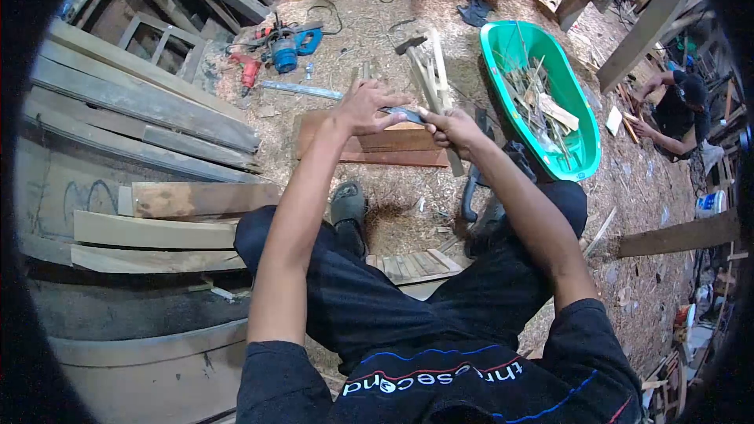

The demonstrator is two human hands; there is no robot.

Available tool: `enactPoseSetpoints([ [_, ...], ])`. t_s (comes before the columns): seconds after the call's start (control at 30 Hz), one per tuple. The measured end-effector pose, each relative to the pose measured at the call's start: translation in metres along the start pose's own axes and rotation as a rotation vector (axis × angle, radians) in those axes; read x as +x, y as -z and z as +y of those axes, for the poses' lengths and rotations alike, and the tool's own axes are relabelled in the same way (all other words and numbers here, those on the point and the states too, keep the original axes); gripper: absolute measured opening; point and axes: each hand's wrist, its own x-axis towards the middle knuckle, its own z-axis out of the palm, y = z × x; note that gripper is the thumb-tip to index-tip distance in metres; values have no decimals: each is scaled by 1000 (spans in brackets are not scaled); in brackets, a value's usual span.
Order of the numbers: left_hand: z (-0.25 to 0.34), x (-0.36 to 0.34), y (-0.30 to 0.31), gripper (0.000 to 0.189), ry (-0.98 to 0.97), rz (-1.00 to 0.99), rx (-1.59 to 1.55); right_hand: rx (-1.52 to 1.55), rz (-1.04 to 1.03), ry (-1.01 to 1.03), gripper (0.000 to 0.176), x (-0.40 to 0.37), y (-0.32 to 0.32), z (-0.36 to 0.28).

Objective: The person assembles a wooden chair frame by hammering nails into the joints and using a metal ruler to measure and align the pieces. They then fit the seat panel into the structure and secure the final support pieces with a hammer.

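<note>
My left hand [363, 106] and my right hand [453, 129] meet over a reddish wooden board [369, 145] on the sawdust floor. My right hand grips the handle of a dark knife [406, 115], and my left hand's fingers pinch its blade end. A thin pale wooden strip [440, 71] sticks up past my right hand; whether the hand also holds it I cannot tell. More pale strips [424, 71] lie just beyond the hands. My knees in black trousers frame the spot.
A green plastic tub [503, 43] with wood scraps sits to the right. A red drill [249, 71] and a blue power tool [287, 47] lie at the back left. Planks [133, 86] stack on the left. Another person [679, 106] crouches far right.
</note>
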Motion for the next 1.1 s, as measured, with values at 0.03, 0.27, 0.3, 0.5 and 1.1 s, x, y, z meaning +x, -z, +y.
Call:
enactPoseSetpoints([
  [0.03,-4,-4,2,42,-1,6,22,63,-6,-28,26,4,-6,2],
  [0.27,-28,-10,-10,41,-136,93,186,-122,-4,-124,24,24,-19,8],
  [0.3,-34,-11,-18,43,-62,68,189,-56,49,-100,23,27,-19,11],
  [0.5,-45,-59,-110,51,648,712,-399,220,251,22,20,49,2,41],
  [1.1,6,-46,-171,37,584,207,-560,284,313,-11,15,61,-11,103],
])
